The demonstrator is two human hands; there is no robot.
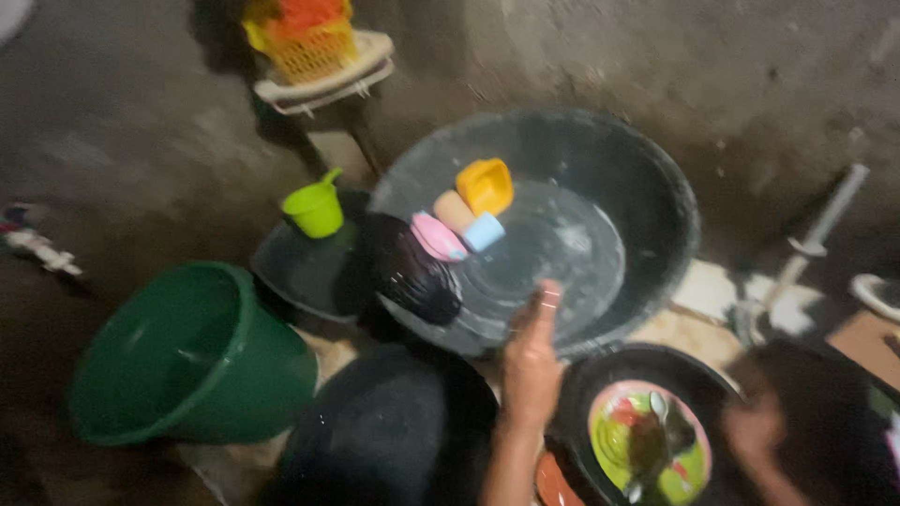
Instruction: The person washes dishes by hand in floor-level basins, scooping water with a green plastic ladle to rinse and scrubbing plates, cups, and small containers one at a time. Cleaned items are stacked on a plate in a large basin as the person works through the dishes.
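Basin [656, 187], big, dark grey, round, sits on the concrete floor [141, 141] mid-frame, shallow water in its flat bottom. Left hand [532, 361] raised over its near rim, fingers [547, 302] straight and together, pointing up toward the basin centre, holding nothing; fingertips just over the rim's inner edge, contact unclear from blur. Right hand [755, 429] at lower right, blurred, beside the far-right edge of a black pan [600, 375]; cannot tell if fingers are open or closed, or whether they touch it. Pan lies just near of the basin's rim, between the two hands, holding a green and pink plate [614, 440] with a spoon [662, 412] on it.

Inside the basin, along its left side: orange cup [485, 186], peach cup [453, 211], light blue cup [485, 231], pink piece [437, 237], all clustered and touching. Black plastic bag [412, 272] drapes over the basin's left rim. Left of it a dark tray [305, 267] with a lime green cup [316, 208] at its far edge. Green bucket [192, 351] tipped on its side at the left, mouth facing up-left. Yellow basket [314, 52] on a stool [323, 84] at the top. White pipe [825, 220] at the right
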